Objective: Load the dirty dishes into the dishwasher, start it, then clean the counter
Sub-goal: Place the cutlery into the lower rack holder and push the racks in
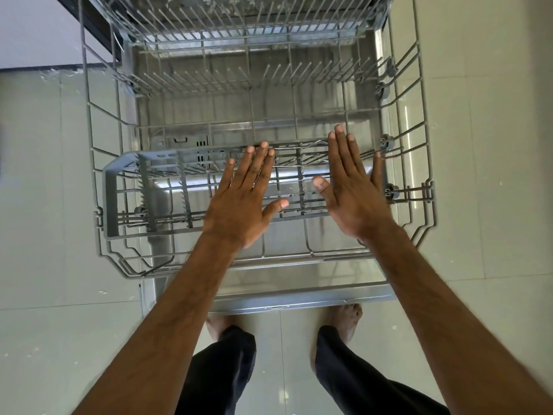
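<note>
Head view: both hands (244,199) (353,187) flat, fingers (257,163) extended over rack (107,163).

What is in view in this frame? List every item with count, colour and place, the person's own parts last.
lower rack: one, grey wire, pulled out over the open door, no dishes visible in it
cutlery basket: one, grey plastic, left front of the lower rack
upper rack: one, grey wire, top of frame
dishwasher door: one, steel, folded down under the lower rack
floor: pale tiles, both sides
left hand: one, open, flat above the rack front
right hand: one, open, beside the left
bare feet: two, below the door edge
trousers: dark, bottom centre
</note>
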A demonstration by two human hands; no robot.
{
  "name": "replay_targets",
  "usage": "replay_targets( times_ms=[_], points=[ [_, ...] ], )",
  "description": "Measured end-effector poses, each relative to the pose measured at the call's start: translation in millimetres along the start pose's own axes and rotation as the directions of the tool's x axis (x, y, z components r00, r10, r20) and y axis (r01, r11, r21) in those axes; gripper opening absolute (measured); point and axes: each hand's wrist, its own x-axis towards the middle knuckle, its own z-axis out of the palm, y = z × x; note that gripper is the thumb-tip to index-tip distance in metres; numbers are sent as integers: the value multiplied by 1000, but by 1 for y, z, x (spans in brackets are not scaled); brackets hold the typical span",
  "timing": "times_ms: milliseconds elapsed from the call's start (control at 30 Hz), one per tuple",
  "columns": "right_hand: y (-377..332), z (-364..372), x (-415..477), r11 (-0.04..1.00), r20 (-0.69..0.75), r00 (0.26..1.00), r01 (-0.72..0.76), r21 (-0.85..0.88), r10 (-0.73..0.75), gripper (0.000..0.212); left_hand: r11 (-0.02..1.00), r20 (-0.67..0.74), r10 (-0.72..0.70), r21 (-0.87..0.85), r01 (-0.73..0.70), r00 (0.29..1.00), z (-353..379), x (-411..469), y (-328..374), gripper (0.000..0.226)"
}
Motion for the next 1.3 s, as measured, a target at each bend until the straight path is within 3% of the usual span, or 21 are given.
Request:
replay_targets(
  times_ms=[333,567,767,1000,1300],
  points=[
    [-4,3,3,1000,-28,1000,-6,21,6,82,1000,-28,18,-8,-19,999,-1,1,0,84],
    [-27,-20,-34,998,-18,998,-55,15,56,79,991,-107,-111,-92,102,988,-27,-29,10,88],
    [-56,-74,-68,999,83,996,-28,-29,31,82,967,41,-216,-130,219,976,-66,-85,32,89],
    [-117,-201,-71,998,84,996,26,-56,-21,79,946,-14,-289,-156,283,957,-221,-104,55,86],
    [-257,-423,-90,981,-104,977,181,-70,-187,81,912,-233,-405,-169,373,884,-475,-185,52,86]
  ],
)
